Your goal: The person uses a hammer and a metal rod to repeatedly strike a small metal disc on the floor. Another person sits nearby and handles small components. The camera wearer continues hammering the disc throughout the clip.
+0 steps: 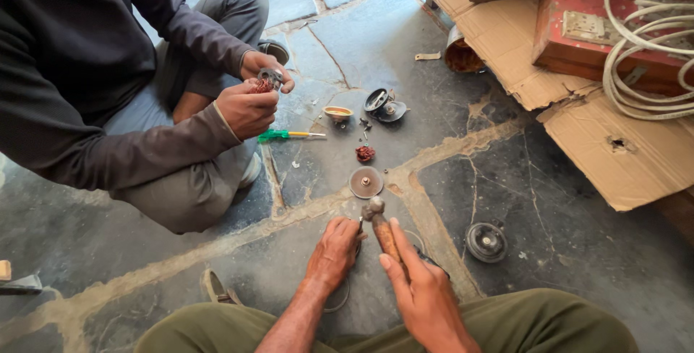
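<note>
Head view: stone floor [448, 201] of dark slabs with pale, cracked mortar seams; open patches at lower left and at right beyond the round metal housing [486, 242]. Hemmed at upper right by flattened cardboard [622, 151], a red box [578, 20] and coiled white cable [643, 71]; at left by a seated co-worker in a dark sweater.

Small parts strewn mid-floor: a flat rusty disc [366, 182], a reddish copper coil [365, 153], a shallow cup-shaped piece [337, 113], a dark round cover [384, 101], a green-handled screwdriver [289, 135].

Right hand [423, 295] closed around a hammer [377, 223], worn wooden handle, dull metal head up, just below the disc. Left hand [334, 253] curled, fingers down, touching the floor beside the hammer head; grip on anything beneath it not discernible. Thin wire ring [340, 299] partly under that wrist.

Co-worker's hands [253, 100] clasped on a small metal part with copper winding, well apart from the hammer.
</note>
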Demonstrator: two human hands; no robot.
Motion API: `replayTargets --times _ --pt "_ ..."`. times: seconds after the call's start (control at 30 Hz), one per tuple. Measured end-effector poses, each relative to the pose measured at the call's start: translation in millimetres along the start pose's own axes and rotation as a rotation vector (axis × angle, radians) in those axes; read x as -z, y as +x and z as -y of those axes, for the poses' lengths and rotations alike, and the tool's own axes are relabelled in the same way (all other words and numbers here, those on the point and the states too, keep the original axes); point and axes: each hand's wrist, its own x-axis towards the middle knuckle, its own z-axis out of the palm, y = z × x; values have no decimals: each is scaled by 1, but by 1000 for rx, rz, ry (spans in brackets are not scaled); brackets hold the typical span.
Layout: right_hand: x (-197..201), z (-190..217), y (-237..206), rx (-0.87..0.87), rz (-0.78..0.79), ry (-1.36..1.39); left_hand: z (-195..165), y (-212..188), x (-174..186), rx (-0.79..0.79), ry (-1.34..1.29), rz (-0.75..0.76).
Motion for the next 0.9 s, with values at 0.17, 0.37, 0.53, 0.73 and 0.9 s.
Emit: replayTargets --times 0.17,0.37,0.53,0.73,0.9 --pt "8 -1 -22 354 -320 180 9 -2 -7 -28 11 -4" --pt "-15 -10 1 396 -220 -6 16 -1 -13 -90 7 -44" --pt "-6 -13 -1 198 -221 74 14 -4 -8 5 16 12" --pt "17 -1 10 -209 -140 451 9 2 -3 219 13 -21" --pt "19 1 10 -200 -96 574 3 0 1 206 -3 -45"
